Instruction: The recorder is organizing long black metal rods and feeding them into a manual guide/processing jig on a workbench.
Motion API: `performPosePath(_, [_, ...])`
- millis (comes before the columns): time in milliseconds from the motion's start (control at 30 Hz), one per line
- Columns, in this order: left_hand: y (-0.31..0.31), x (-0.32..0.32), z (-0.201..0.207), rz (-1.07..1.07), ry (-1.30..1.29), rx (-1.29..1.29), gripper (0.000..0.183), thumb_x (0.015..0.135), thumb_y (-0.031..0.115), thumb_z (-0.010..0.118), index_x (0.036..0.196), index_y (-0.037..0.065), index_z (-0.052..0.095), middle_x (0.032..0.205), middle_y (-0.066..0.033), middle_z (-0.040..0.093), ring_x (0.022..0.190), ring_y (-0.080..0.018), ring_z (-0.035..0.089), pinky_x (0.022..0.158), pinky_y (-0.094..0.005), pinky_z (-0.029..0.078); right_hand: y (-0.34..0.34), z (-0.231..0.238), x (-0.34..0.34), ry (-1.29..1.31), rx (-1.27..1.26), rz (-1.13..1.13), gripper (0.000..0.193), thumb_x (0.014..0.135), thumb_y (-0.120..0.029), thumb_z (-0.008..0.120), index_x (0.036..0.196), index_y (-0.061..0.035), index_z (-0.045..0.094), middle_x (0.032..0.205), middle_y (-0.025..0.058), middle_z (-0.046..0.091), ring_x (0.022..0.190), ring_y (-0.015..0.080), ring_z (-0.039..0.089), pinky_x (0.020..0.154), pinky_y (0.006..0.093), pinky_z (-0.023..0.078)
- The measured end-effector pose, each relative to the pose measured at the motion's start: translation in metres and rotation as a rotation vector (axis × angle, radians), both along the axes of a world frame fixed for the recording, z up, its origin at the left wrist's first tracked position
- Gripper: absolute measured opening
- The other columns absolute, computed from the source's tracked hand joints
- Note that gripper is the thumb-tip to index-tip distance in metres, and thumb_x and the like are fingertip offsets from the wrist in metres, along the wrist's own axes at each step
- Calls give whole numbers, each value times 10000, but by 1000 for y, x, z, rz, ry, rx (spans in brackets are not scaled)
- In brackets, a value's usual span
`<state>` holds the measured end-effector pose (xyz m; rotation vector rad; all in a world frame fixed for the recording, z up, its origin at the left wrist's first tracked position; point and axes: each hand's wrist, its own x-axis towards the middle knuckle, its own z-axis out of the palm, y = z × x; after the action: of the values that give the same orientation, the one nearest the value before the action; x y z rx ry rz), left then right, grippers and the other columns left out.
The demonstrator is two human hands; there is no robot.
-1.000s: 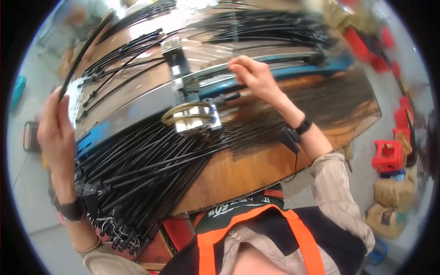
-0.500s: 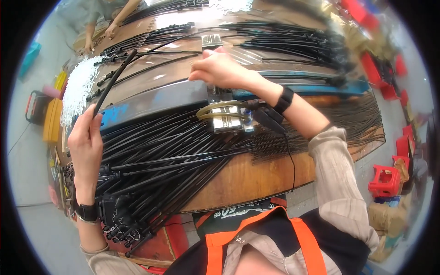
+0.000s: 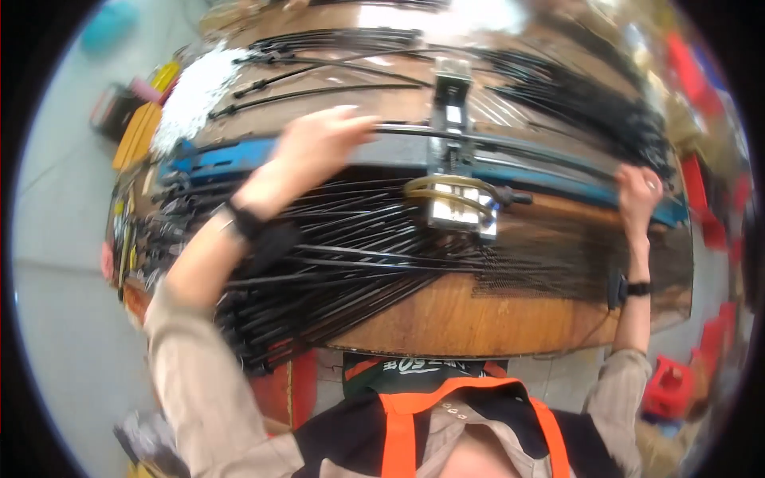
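My left hand [image 3: 323, 142], blurred by motion, is closed at the fingertips around the left end of a thin dark rod [image 3: 405, 129]. The rod runs right from my fingers to a metal clamp fixture [image 3: 451, 119] mounted across a long blue and grey rail [image 3: 243, 153]. At the rail's right end my right hand [image 3: 640, 191] is closed in a fist. A dark rod reaches toward that fist along the rail, but what the fingers hold is hidden. In front of the fixture sits a metal block with a yellowish hose loop [image 3: 438, 191].
Many black rods [image 3: 343, 255] lie heaped before the rail, with dark coil springs [image 3: 558, 263] to their right. More black rods [image 3: 574, 99] lie behind it. A pile of white pieces [image 3: 195, 95] stands at left. A red stool [image 3: 668, 386] is on the floor.
My left hand moved right and inward from the left edge, and its upright rod now lies level. My right hand left the fixture for the rail's far right end. The view shifted.
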<state>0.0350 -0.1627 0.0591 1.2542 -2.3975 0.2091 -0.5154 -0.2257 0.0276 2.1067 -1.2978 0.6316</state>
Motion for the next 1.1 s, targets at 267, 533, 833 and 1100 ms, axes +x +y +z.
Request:
performPosePath(267, [-35, -39, -36, -16, 138, 79, 133, 907, 159, 620, 826, 59, 585, 783, -157, 617, 728, -353, 606, 625, -440, 497, -2, -18, -21, -150, 18, 28, 76, 902, -126, 658, 931, -55, 660, 865, 112, 623, 885, 300, 576, 832, 412, 439])
performPosePath(533, [-43, -43, -41, -59, 177, 73, 277, 965, 300, 557, 833, 64, 618, 832, -145, 648, 793, -363, 652, 690, -440, 533, 7, -18, -25, -96, 39, -28, 148, 903, -69, 641, 1044, -48, 682, 1052, 107, 675, 1067, 291, 595, 915, 385, 456])
performPosePath(833, [-45, -57, -32, 157, 18, 193, 231, 975, 299, 533, 910, 98, 627, 812, -156, 683, 760, -383, 658, 642, -480, 515, 93, -32, 100, -198, 215, 221, 258, 853, -78, 689, 1110, -83, 700, 992, 20, 714, 1032, 204, 621, 934, 358, 369])
performPosePath(1100, [-47, -54, -39, 157, 14, 174, 259, 979, 323, 524, 959, 90, 634, 825, -181, 670, 802, -404, 645, 671, -485, 505, 87, -33, 136, -403, 304, 335, 232, 857, -153, 707, 1076, -80, 689, 853, 12, 686, 868, 202, 613, 822, 346, 357])
